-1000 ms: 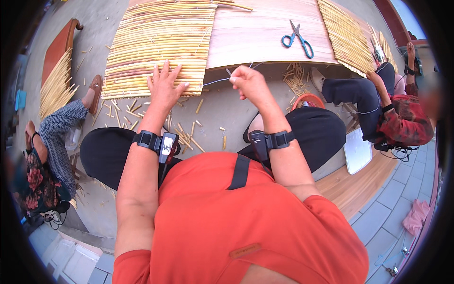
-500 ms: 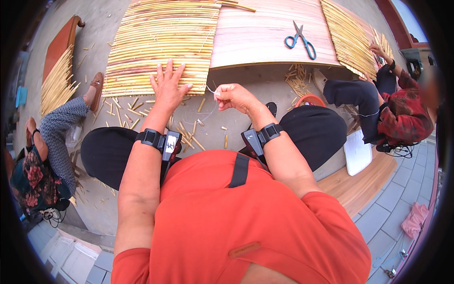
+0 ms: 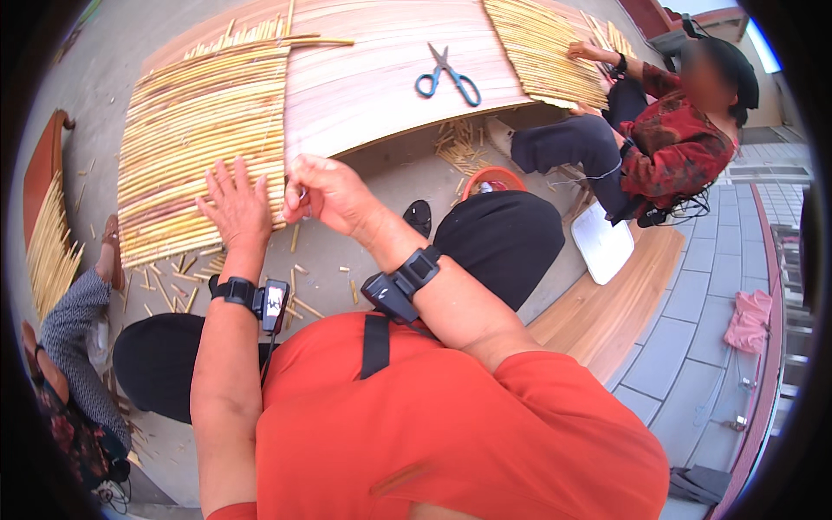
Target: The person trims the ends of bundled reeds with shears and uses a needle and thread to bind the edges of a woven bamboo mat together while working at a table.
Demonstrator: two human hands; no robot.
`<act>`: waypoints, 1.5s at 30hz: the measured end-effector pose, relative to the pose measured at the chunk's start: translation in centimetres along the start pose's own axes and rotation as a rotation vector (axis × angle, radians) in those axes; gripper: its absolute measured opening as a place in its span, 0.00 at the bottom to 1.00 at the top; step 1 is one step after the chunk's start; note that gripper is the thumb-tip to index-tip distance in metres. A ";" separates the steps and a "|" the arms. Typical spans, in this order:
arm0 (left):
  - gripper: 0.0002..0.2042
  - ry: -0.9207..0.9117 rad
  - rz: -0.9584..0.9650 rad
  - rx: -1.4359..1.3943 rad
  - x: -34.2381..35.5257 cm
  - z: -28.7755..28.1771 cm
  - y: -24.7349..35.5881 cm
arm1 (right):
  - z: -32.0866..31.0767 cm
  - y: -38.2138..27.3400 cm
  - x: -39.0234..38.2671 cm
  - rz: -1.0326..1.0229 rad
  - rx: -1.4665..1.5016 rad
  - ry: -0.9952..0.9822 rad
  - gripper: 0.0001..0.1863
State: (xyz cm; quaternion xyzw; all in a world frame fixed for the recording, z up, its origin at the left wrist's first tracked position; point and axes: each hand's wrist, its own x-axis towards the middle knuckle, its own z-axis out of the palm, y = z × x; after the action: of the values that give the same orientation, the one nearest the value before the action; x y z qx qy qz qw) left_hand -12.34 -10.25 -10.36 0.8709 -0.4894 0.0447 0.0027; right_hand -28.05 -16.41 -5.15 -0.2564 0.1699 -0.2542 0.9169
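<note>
My left hand (image 3: 234, 208) lies with its fingers spread on a mat of yellow reeds (image 3: 191, 113). My right hand (image 3: 321, 195) is raised beside that mat's right edge, fingertips pinched on a fine pale thread (image 3: 290, 198), which is hard to make out. The mat rests on a pale wooden board (image 3: 381, 113), with loose sticks across its far edge. On the board, beyond my right hand, lie scissors with blue handles (image 3: 444, 65), blades pointing away from me.
A co-worker (image 3: 659, 147) sits at right by a second mat (image 3: 529, 43); another person (image 3: 82, 329) sits at left beside loose reeds (image 3: 52, 251). Reed offcuts litter the floor. An orange bucket (image 3: 485, 173), white tray (image 3: 598, 243) and plank (image 3: 624, 312) are to my right.
The view has swung rightward, so the board and mat appear further left. My right hand has moved up to the mat's edge with the thread. My left hand remains spread on the mat.
</note>
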 end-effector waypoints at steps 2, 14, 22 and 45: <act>0.26 -0.003 0.012 0.001 0.1 -0.3 0.6 | -0.1 0.1 0.2 0.070 0.059 0.077 0.10; 0.26 0.028 0.002 0.043 -0.1 -0.6 0.6 | -1.9 1.5 -0.5 -0.347 -1.525 0.513 0.09; 0.26 -0.027 0.022 0.018 0.0 -1.3 0.4 | -2.0 4.0 -1.8 0.096 -1.699 0.276 0.11; 0.25 0.096 0.084 0.094 0.4 0.4 0.0 | 3.0 5.5 -1.2 0.303 -0.450 0.360 0.10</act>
State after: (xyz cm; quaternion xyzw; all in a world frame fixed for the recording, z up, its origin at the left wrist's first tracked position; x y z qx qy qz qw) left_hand -12.11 -10.60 -10.70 0.8456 -0.5223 0.1095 -0.0165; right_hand -25.64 -10.48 -5.54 -0.3752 0.4176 -0.1123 0.8199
